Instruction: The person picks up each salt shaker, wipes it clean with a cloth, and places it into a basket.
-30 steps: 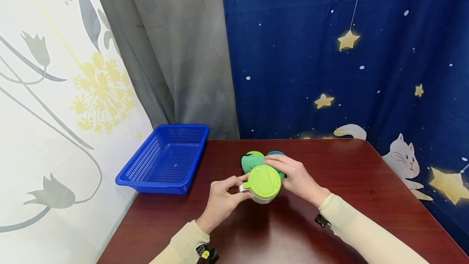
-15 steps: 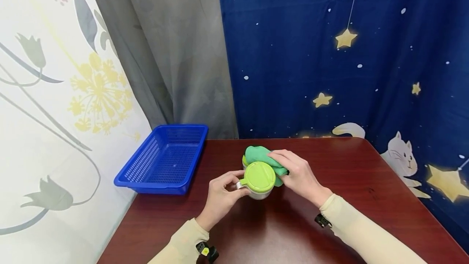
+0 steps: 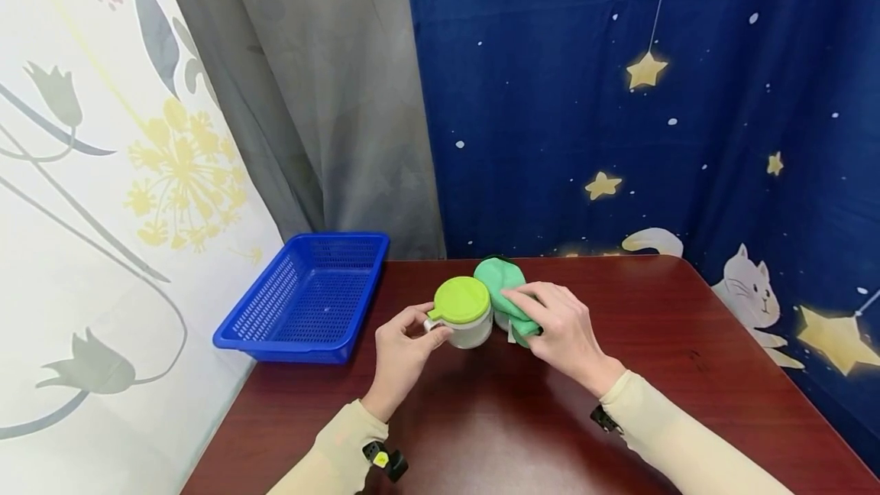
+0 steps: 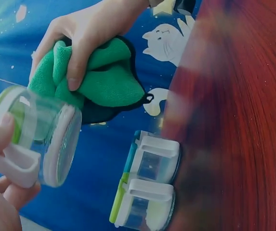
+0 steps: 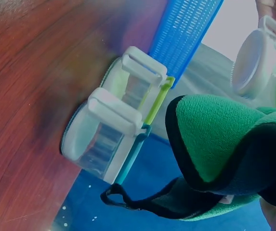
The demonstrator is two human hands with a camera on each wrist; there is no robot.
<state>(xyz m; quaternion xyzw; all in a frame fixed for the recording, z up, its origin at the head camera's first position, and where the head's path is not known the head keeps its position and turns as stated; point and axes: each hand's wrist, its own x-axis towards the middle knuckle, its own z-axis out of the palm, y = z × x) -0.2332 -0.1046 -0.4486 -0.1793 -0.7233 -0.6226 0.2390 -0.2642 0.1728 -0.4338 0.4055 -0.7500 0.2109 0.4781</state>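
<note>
My left hand (image 3: pixel 404 354) grips a clear seasoning jar by its white handle, its lime-green lid (image 3: pixel 462 299) on top in the head view. That jar (image 4: pixel 44 130) is held above the table in the left wrist view. In my right hand (image 3: pixel 560 331) is a bunched green cloth (image 3: pixel 499 279) with black edging, just right of the held jar. The cloth (image 5: pixel 219 139) hangs folded with its black loop in the right wrist view. Two similar jars stand side by side on the table, a green-lidded jar (image 5: pixel 134 86) and a blue-lidded jar (image 5: pixel 101 139), largely hidden in the head view.
A blue plastic basket (image 3: pixel 351 334) sits at the left of the dark red table (image 3: pixel 653 373). Behind the table hang a grey curtain (image 3: pixel 357 98) and a blue star-patterned curtain (image 3: pixel 543 113). White patterned fabric (image 3: pixel 103 250) borders the left side.
My left hand has moved the jar left and away from me, and more of its clear side now shows. The cloth in my right hand has shifted to the jar's right side.
</note>
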